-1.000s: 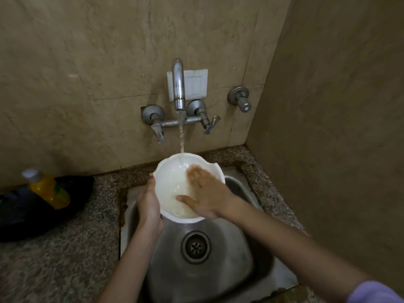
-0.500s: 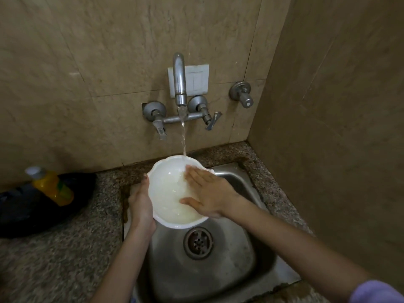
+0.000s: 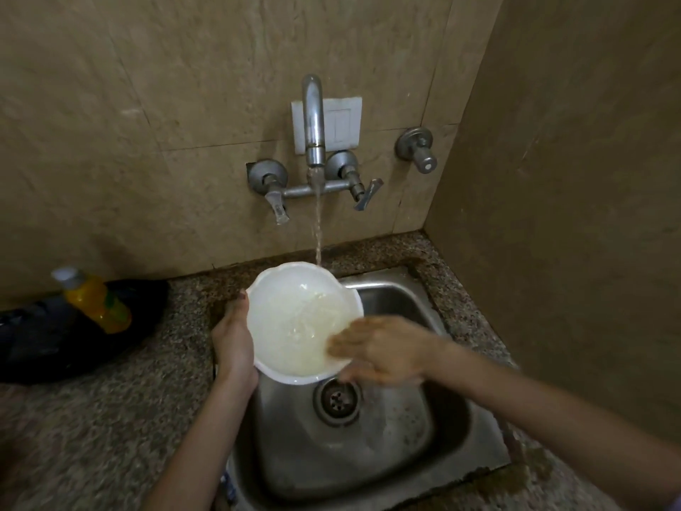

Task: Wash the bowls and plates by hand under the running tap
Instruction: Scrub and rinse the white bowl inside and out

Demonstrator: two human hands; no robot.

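Tilting toward the running steel tap (image 3: 313, 119), the white scalloped plastic bowl (image 3: 294, 319) is gripped by the left hand (image 3: 234, 341) so its interior can be rubbed by the flat, spread right hand (image 3: 383, 350).

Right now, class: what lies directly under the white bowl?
Under the white bowl lies the steel sink, its drain showing just past the rim. The basin's back-left part is hidden by the bowl.

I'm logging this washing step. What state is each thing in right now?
tap: running
bowl: tilted, wet, over the sink
left hand: gripping the bowl's rim
right hand: blurred, at the bowl's near edge
yellow bottle: capped, leaning
drain: unplugged
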